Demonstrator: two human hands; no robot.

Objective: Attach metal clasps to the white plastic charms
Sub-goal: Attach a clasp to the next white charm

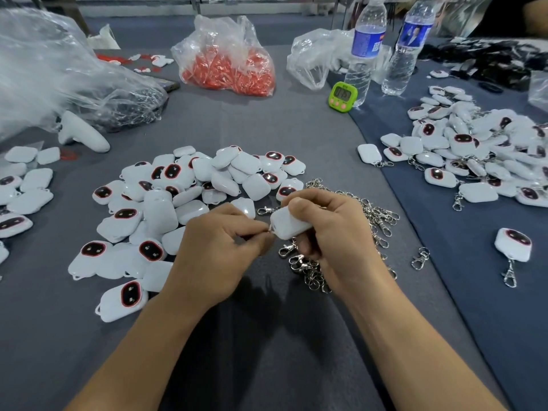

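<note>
My right hand (332, 232) grips a white plastic charm (289, 225) above the grey table, its blank back facing up. My left hand (219, 247) pinches a small metal clasp at the charm's left corner (270, 230); most of the clasp is hidden by my fingers. Under and beside my right hand lies a heap of loose silver clasps (367, 215). A pile of white charms without clasps (184, 197) is spread in front of my left hand. Charms with clasps attached (474, 152) are heaped at the right, and one lies apart (513, 244).
Two water bottles (366, 48) and a green timer (343, 96) stand at the back right. A plastic bag of red parts (228, 63) sits at the back centre, a bag of dark parts (124, 105) and a white controller (80, 133) at the left.
</note>
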